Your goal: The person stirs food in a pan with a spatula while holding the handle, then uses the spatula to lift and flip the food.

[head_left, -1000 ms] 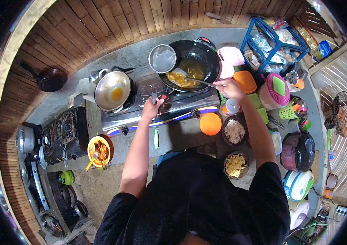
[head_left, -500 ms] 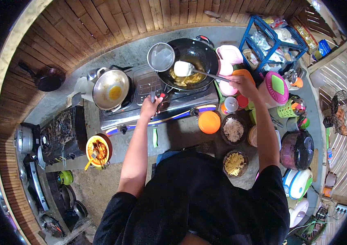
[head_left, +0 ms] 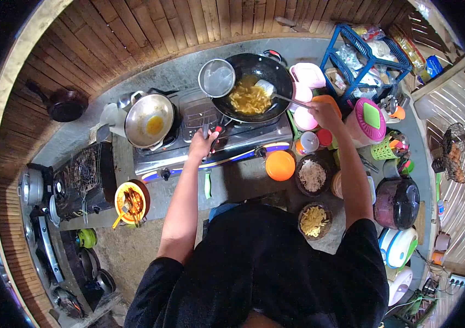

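My left hand [head_left: 201, 144] is closed around the handle of a mesh strainer [head_left: 216, 78], whose round basket overlaps the left rim of a black wok [head_left: 284, 82]. The wok's black-and-red handle [head_left: 218, 130] passes beside the same hand; whether it is gripped too I cannot tell. My right hand [head_left: 321, 111] grips a metal spatula [head_left: 290, 99]. Its blade [head_left: 266, 87] is at the right side of the wok, by pale strips of food [head_left: 250, 100] lying in oil.
Left on the stove [head_left: 216, 143] stands a pale pan [head_left: 136, 124] with a little oil. A bowl of pale strips [head_left: 314, 220], a bowl of whitish food [head_left: 312, 175] and an orange lid [head_left: 280, 165] lie on the right. A green-handled utensil [head_left: 208, 185] lies in front.
The spatula blade has gone down and to the right within the wok, uncovering more of the food strips, which look more spread out. My left hand and the strainer have hardly moved.
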A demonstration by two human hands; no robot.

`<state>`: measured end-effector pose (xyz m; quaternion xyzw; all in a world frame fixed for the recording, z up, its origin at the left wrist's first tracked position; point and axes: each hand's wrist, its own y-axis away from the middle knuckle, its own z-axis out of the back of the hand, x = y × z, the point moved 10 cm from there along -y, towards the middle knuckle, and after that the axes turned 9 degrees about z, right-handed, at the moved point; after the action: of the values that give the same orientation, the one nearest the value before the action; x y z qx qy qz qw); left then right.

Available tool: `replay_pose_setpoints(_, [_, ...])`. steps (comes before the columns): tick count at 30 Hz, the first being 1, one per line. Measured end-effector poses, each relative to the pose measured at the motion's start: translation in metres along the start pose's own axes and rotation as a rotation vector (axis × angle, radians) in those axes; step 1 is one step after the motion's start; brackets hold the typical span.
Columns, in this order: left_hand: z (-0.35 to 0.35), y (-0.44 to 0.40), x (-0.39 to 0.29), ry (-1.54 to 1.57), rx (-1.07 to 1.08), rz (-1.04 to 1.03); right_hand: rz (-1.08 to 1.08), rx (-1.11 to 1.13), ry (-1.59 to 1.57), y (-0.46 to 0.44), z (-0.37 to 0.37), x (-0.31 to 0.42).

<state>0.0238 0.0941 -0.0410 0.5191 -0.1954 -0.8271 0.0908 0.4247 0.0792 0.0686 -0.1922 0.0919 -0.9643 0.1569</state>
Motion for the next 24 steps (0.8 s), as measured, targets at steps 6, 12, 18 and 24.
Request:
replay_pose_setpoints(6, [0.000,-0.001,0.000,-0.017,0.000,0.008,-0.032,0.280,-0.415,0.009,-0.033,0.007])
replay_pose_setpoints(12, [-0.001,-0.003,0.003,-0.006,0.002,0.018,-0.042,0.257,-0.529,0.010,-0.028,0.029])
replay_pose_setpoints(18, [0.000,-0.001,0.003,-0.006,-0.002,0.034,-0.011,0.097,-0.524,0.005,-0.005,0.030])
replay_pose_setpoints(24, [-0.001,-0.006,0.005,-0.002,0.013,-0.015,-0.083,-0.038,-0.110,-0.001,0.014,0.018])
